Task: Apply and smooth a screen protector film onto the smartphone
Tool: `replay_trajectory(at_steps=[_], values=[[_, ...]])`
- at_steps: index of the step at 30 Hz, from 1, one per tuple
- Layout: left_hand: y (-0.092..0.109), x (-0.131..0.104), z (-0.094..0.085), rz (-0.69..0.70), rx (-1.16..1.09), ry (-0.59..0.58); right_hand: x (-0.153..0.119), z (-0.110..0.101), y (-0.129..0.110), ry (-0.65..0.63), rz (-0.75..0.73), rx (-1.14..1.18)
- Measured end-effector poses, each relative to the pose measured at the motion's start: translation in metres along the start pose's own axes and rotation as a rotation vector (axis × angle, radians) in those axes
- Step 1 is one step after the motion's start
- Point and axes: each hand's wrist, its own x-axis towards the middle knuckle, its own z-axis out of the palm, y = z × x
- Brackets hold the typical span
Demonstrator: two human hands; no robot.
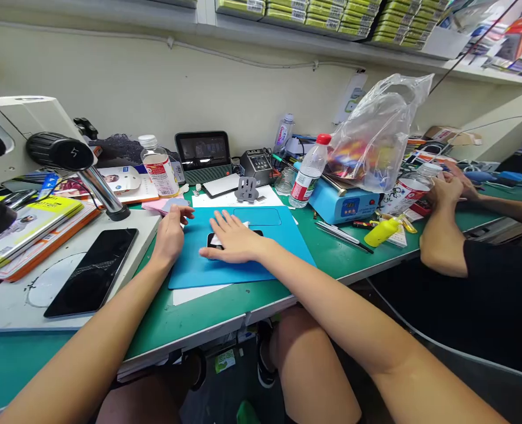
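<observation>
My right hand (234,238) lies flat with its fingers spread over a dark phone-like device (210,238) on a blue mat (243,274). The hand hides most of the device. A small white piece (215,241), perhaps cloth or tissue, shows under the fingers. At the mat's left edge rests my left hand (170,235), its fingers loosely bent and apart, with nothing visible in them. Just behind it is a pink and grey flat piece (164,204). White paper (199,294) sticks out from beneath the mat.
To the left, a black phone (93,274) lies on a microscope base (5,306). Bottles (307,171), a blue machine (344,203), tweezers (343,235) and a yellow bottle (381,232) stand or lie to the right. Another person's arm (444,235) rests farther right.
</observation>
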Motion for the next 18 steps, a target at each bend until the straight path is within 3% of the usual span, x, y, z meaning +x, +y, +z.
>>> replay_trajectory(at_steps=[3, 6, 9, 12, 15, 18], values=[[0.0, 0.0, -0.001, -0.009, 0.002, 0.005, 0.008, 0.01, -0.019, 0.028, -0.044, -0.003], [0.0, -0.002, -0.002, -0.021, -0.001, 0.005, -0.012, 0.016, -0.023, 0.033, -0.125, 0.007], [0.001, -0.003, -0.002, -0.024, 0.011, -0.003, -0.043, 0.01, -0.004, 0.01, -0.13, 0.015], [0.002, -0.003, -0.003, -0.035, 0.021, -0.011, -0.056, -0.003, 0.019, -0.016, -0.027, -0.005], [0.002, -0.002, -0.002, -0.037, 0.022, -0.008, -0.039, -0.01, 0.024, -0.024, 0.067, -0.015], [0.002, -0.001, -0.001, -0.034, 0.015, 0.01, -0.008, -0.002, 0.006, 0.012, 0.049, -0.012]])
